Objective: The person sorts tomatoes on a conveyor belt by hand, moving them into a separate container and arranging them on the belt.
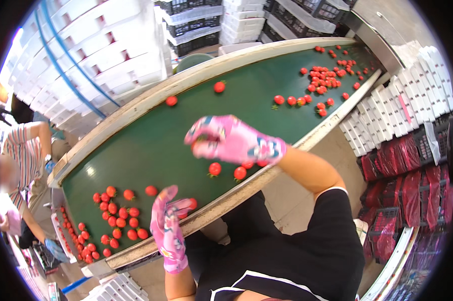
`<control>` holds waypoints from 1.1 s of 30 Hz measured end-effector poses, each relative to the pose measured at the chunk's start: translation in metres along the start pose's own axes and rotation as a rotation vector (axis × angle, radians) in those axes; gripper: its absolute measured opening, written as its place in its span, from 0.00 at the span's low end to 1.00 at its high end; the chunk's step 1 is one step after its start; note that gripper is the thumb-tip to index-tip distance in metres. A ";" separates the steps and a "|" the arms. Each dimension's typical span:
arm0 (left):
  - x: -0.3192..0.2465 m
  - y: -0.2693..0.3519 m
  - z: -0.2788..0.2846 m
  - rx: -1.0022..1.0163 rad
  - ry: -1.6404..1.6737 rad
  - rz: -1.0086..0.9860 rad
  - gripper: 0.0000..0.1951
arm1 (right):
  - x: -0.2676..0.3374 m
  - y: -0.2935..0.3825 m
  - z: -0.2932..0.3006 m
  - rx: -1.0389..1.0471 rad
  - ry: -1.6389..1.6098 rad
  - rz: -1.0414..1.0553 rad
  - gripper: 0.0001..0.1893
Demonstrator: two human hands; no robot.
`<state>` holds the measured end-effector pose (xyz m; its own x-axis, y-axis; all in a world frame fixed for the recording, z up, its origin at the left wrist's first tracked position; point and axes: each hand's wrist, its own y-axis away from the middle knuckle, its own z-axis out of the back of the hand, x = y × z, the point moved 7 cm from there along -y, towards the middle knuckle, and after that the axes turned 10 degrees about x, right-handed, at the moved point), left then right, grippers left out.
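Note:
My right hand (230, 139), in a pink flowered glove, is over the middle of the green conveyor belt (143, 146). Its fingers curl towards the thumb around a partly hidden red tomato (195, 146). My left hand (169, 225), gloved alike, is at the belt's near edge with its fingers apart. Two tomatoes, one of them at the fingertips (192, 203), lie just beside it. Left of this hand is a loose group of small tomatoes (123, 213), some with green stems. Below my right hand rest several more tomatoes (240, 173) along the near rail.
Further tomatoes (324, 79) cluster at the belt's far right. Worn rails (226, 205) border the belt. White crates (98, 37) are stacked behind it, with more white crates (399, 101) and dark crates (392, 195) at right. A co-worker (27, 150) in blue gloves is at the left end.

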<state>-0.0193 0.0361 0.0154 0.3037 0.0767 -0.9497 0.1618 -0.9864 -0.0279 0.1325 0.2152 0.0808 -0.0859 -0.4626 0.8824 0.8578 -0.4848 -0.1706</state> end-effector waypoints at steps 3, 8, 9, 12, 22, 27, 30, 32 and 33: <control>0.013 -0.026 -0.053 0.130 0.700 0.273 0.37 | 0.043 0.023 -0.030 0.110 -0.166 0.032 0.12; 0.041 -0.020 -0.041 0.188 0.852 0.369 0.14 | -0.003 0.075 0.039 -0.115 0.103 -0.060 0.15; 0.040 -0.018 -0.034 0.173 0.747 0.327 0.12 | -0.017 0.084 0.070 -0.225 0.419 -0.031 0.16; 0.040 -0.020 -0.047 0.236 0.722 0.289 0.11 | -0.079 0.154 0.154 -0.368 1.105 -0.424 0.17; 0.046 -0.026 -0.057 0.266 0.765 0.345 0.24 | -0.012 0.099 0.067 -0.224 0.183 -0.247 0.14; 0.056 -0.024 -0.080 0.240 0.867 0.499 0.21 | 0.031 0.070 0.016 0.111 0.125 0.155 0.13; 0.050 -0.022 -0.075 0.364 0.879 0.393 0.18 | -0.010 0.102 0.093 -0.226 0.445 -0.180 0.17; 0.050 -0.020 -0.078 0.360 0.871 0.389 0.18 | -0.060 0.156 0.148 -0.386 0.880 -0.448 0.21; 0.049 -0.020 -0.080 0.358 0.871 0.384 0.18 | -0.086 0.190 0.167 -0.424 1.079 -0.595 0.25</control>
<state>0.0676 0.0709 -0.0058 0.8775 -0.3164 -0.3605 -0.3379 -0.9412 0.0035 0.3879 0.2868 0.0454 -0.9265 -0.3603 0.1085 0.3387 -0.9242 -0.1766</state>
